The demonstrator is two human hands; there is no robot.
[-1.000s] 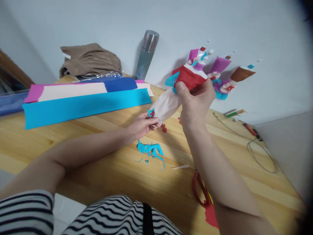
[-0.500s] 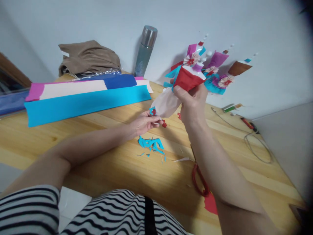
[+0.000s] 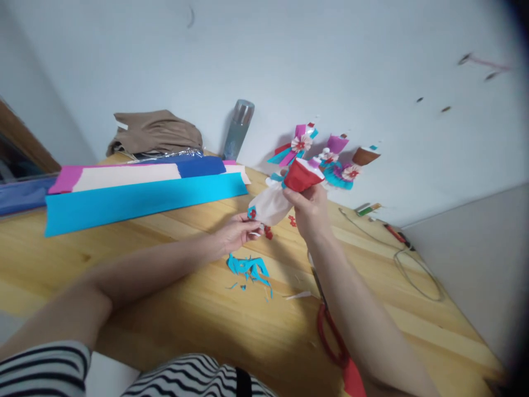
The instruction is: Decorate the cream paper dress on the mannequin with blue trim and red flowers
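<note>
A craft figure (image 3: 270, 203) with a red top, a white and purple end and a pale pink crepe-paper skirt is tilted above the table between my hands. My right hand (image 3: 311, 214) is closed around it just below the red part. At the skirt's lower edge, beside a small blue and red paper flower (image 3: 252, 213), the fingers of my left hand (image 3: 237, 232) pinch the pale paper. Small red paper flowers (image 3: 268, 232) lie just beyond my left fingertips, and another red cut-out (image 3: 292, 221) rests near my right wrist. Blue paper scraps (image 3: 250, 267) are spread below my left hand.
Red-handled scissors (image 3: 330, 336) lie partly under my right forearm, by red paper (image 3: 353, 377). Crepe-paper sheets (image 3: 144, 201) stretch across the left. Behind stand a flask (image 3: 237, 129), brown cloth (image 3: 159, 132) and decorated figures (image 3: 301, 144). A cable (image 3: 417, 281) and cutter (image 3: 397, 234) lie right.
The view has tipped upward, so the table and my hands sit lower in the picture and more wall shows. Both hands keep their hold on the craft figure.
</note>
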